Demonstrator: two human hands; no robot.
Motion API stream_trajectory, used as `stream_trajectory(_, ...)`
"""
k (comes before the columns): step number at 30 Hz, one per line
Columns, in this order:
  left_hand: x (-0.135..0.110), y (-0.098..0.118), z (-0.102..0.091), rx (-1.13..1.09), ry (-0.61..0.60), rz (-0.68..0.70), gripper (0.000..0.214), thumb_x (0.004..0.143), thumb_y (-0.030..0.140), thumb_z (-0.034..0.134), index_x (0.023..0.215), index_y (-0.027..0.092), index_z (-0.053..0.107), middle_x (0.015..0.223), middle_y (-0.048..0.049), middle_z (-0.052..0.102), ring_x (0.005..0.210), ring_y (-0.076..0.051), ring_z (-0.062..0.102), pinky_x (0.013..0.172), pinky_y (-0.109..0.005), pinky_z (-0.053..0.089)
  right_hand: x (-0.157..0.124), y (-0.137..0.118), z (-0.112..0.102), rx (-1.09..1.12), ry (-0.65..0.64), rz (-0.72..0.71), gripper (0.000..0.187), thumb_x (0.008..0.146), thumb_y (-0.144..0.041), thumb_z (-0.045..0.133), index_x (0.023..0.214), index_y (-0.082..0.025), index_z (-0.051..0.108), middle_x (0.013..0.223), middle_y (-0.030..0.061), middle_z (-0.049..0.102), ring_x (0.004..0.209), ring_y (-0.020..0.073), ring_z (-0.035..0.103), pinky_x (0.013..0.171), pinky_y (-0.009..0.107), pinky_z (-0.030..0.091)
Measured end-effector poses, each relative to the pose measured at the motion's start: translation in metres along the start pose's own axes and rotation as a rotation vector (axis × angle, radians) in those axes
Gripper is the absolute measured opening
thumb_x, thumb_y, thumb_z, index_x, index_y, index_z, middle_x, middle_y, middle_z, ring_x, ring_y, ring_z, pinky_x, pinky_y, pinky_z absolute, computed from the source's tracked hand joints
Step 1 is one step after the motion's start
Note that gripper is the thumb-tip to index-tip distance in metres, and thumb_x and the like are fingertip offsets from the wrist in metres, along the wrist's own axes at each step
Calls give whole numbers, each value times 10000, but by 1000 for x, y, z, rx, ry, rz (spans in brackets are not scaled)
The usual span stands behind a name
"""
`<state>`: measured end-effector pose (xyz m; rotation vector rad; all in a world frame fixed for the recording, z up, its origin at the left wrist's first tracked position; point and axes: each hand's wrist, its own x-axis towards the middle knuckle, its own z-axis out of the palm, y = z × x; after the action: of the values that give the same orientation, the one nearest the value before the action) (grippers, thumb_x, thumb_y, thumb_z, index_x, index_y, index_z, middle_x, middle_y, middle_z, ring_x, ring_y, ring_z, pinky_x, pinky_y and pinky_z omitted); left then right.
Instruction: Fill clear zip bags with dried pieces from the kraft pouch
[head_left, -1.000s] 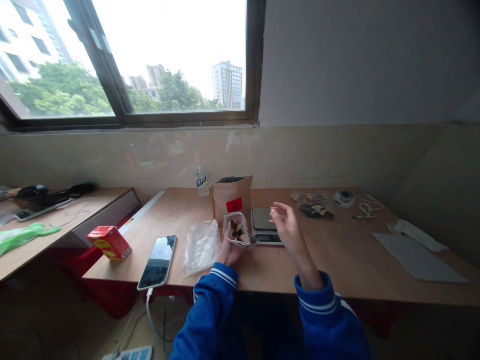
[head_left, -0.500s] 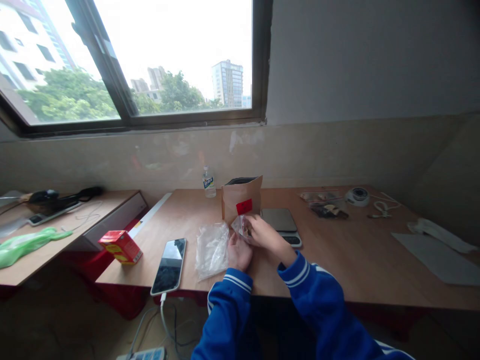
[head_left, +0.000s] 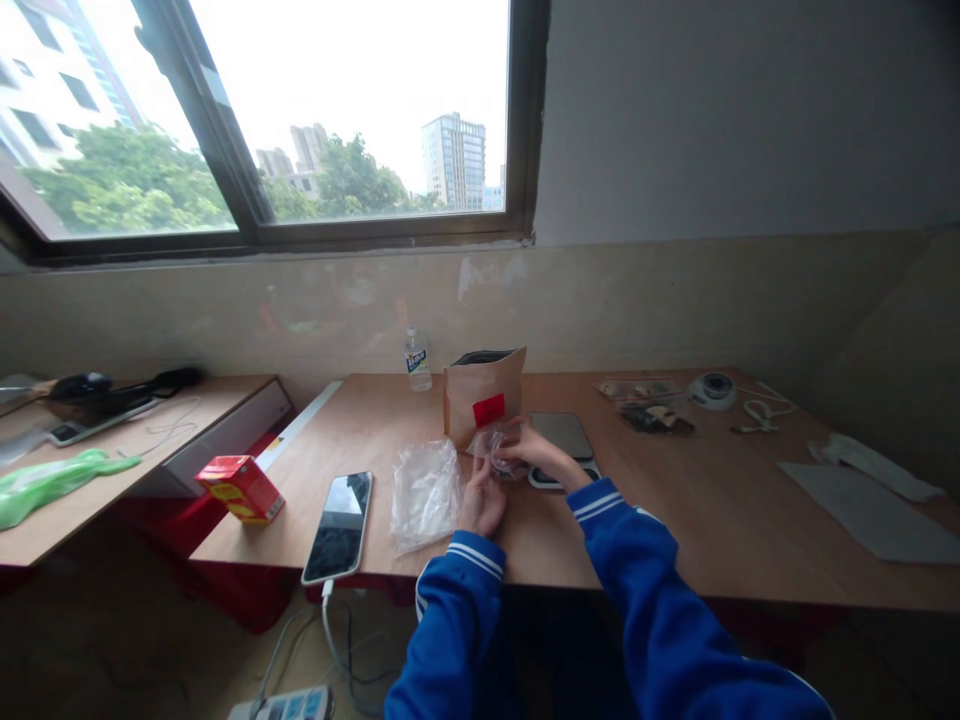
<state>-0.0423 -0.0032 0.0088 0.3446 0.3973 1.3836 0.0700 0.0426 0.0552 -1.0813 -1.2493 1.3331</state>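
Observation:
Both hands meet around a small clear plastic bag (head_left: 489, 438) in front of an upright brown paper pouch (head_left: 469, 400) with a red label. My left hand (head_left: 484, 500) grips the bag's near side from below, palm up. My right hand (head_left: 534, 447) comes in from the right, its fingers closed on the bag's upper part. What is inside the bag I cannot make out. Partly behind my right hand lies a kitchen scale (head_left: 566, 435). A pile of clear plastic bags (head_left: 426, 492) lies flat to the left of my left hand.
A phone (head_left: 339, 528) on a charging cable overhangs the front edge, beside a red box (head_left: 241, 487). A bottle (head_left: 417, 362) stands at the back. To the right are filled plastic bags (head_left: 654, 412), a white dome camera (head_left: 712, 391) and a white sheet (head_left: 862, 510).
My right hand has shifted slightly right on the small bag, which looks more spread between my hands. My left hand has turned a little, fingers higher. The view has tilted slightly.

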Motion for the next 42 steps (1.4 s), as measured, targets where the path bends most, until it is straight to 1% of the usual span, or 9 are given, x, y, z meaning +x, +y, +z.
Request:
stream_trajectory(3,2,-2,-3,23,12,-15,432,909,163,439,1308,327,468,1284,-12,585,1035,-113,613,916,-244,459,-1,3,-6,84,-14,89,601,431,-176,847,868,-210,436,715,0,700,604,200,673,516,333,550)
stream_trajectory(5,5,-3,-4,22,52,-11,410,917,189,441,1301,329,472,1263,-16,596,1014,-119,621,900,-255,470,-2,4,-7,116,44,83,570,413,-190,859,830,-198,470,691,-7,692,600,199,674,512,331,551)
stream_trajectory(11,9,-3,-7,-41,189,37,388,933,172,389,1289,305,468,1215,-25,615,957,-102,637,835,-226,497,-4,8,-2,135,52,75,309,466,-195,824,679,-145,606,636,14,681,596,171,662,562,290,547)
stream_trajectory(15,10,-2,-9,-34,190,55,357,927,214,413,1267,300,484,1234,-28,606,1031,-130,619,873,-261,496,-5,6,-1,116,110,45,185,518,-120,744,665,-159,638,628,13,687,603,185,659,604,327,551)
stream_trajectory(19,10,-1,-9,-40,189,50,361,922,181,404,1259,281,487,1195,-30,629,1033,-124,622,902,-261,485,-7,-1,-1,66,90,33,160,546,-62,676,675,-158,672,667,18,704,666,193,664,679,353,551)
stream_trajectory(25,10,-1,-9,-67,187,49,330,922,156,395,1205,252,535,1062,-28,685,938,-102,650,887,-237,486,-17,-13,-1,-181,-92,-65,178,620,-130,690,793,-166,711,841,47,730,810,201,669,814,368,523)
stream_trajectory(32,9,0,-8,-109,210,68,326,899,89,393,1124,220,588,948,-16,702,846,-93,664,849,-216,496,-18,2,2,-28,-384,8,376,612,-259,752,960,-158,654,958,68,711,897,227,664,751,374,551)
stream_trajectory(37,8,-1,-9,-141,195,68,329,906,96,398,1151,224,578,880,-16,706,819,-100,669,839,-232,497,-4,10,2,-163,-231,-42,297,539,-110,751,823,-142,671,823,60,714,759,207,670,698,330,551)
stream_trajectory(42,9,-2,-11,-108,174,104,363,918,163,406,1236,291,527,999,-15,701,844,-122,663,843,-275,496,0,7,-6,-171,-120,-89,288,540,-182,783,808,-152,680,753,56,710,695,204,668,651,321,551)
